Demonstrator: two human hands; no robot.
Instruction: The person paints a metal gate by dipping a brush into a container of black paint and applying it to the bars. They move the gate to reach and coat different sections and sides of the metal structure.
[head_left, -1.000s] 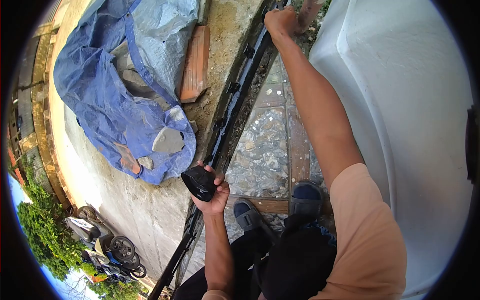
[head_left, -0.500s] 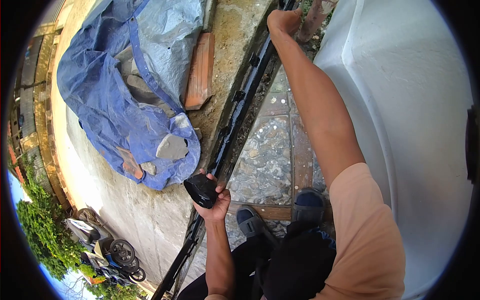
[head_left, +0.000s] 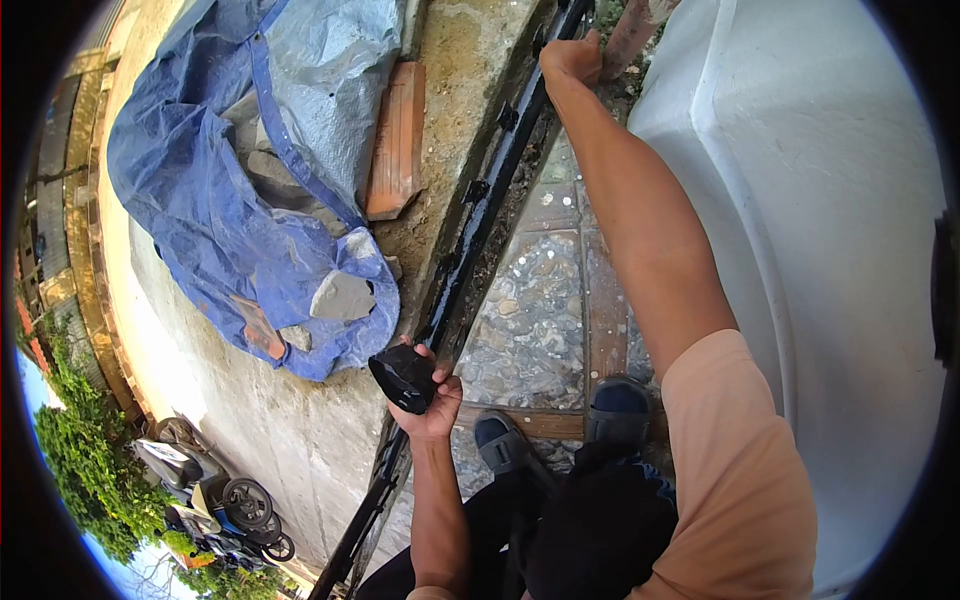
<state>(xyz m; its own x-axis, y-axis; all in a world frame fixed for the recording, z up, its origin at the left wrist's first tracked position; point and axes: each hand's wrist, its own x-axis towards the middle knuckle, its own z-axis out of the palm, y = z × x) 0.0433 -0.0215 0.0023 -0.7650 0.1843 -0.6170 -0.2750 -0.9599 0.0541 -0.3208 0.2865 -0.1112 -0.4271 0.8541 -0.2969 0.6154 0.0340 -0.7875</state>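
In my left hand (head_left: 436, 405) is a black, cup-like container (head_left: 402, 378), tilted, with a glossy dark inside; my fingers wrap around its right side. My right hand (head_left: 574, 58) reaches far forward beside a long black metal rail (head_left: 470, 228). Its fingers are curled, and whatever they hold is hidden behind the hand. The rail runs diagonally from the top down past my left hand, shiny and wet-looking along its middle, with small black tabs on its left side. A rusty, pinkish post (head_left: 632, 40) stands just right of my right hand.
Left of the rail, a blue tarp (head_left: 200, 200) bears rubble, with a ridged orange brick (head_left: 396, 140) beside it. A pale, smooth curved surface (head_left: 830, 200) rises close on my right. My sandaled feet (head_left: 615, 408) stand on pebbled paving (head_left: 525, 320). Motorcycles (head_left: 225, 495) are parked at lower left.
My right hand has shifted slightly down and right near the rail. The black container in my left hand is turned slightly, and the view has moved a little.
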